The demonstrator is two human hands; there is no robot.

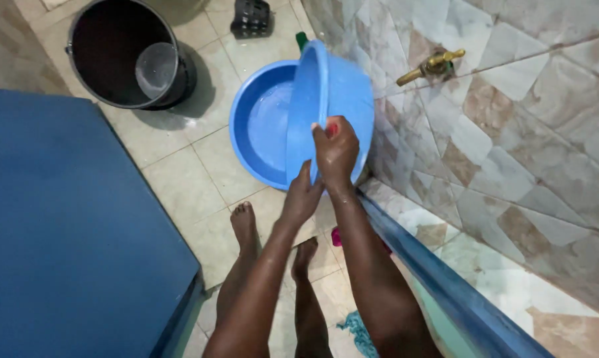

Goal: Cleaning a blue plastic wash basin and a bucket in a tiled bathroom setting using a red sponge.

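Note:
A light blue plastic basin (313, 99) is tipped up on its edge, held over a larger, darker blue basin (253, 119) that stands on the tiled floor with some water in it. My right hand (336, 149) grips the near rim of the tipped basin, and something red shows under its fingers. My left hand (301, 195) holds the same rim just below, fingers pressed against the inside. My bare feet stand on the tiles beneath.
A black bucket (94, 66) with a clear plastic cup (155, 66) inside stands at the upper left. A brass tap (432, 65) sticks out of the tiled wall on the right. A big blue surface (67, 232) fills the left; a blue ledge (445, 278) runs along the wall.

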